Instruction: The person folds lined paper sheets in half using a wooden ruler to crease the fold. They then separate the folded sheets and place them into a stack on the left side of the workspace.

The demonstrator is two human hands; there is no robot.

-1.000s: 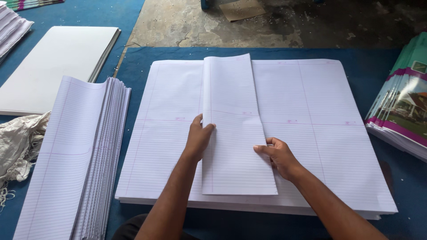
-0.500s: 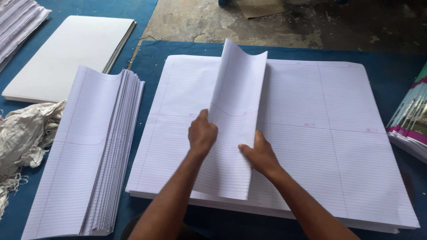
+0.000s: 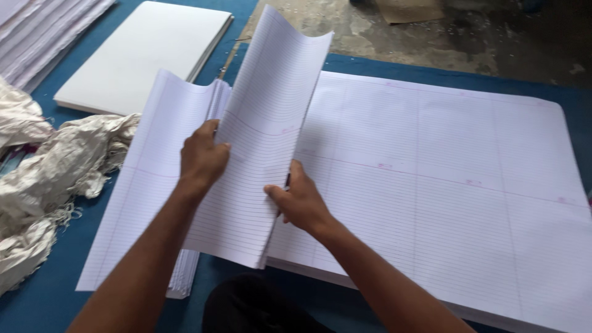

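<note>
So the folded white ruled paper sheet [image 3: 259,154] is long and narrow, blue lines with a faint pink margin line across it. It's lifted and tilted, top edge curling up, lower end low near the front. It sits over the gap between the folded-sheet pile [image 3: 145,203] and the big flat ruled stack [image 3: 444,185].

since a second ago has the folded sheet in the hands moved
Yes. The folded ruled sheet has gone left, off the middle of the big flat ruled stack toward the pile of folded sheets.
</note>
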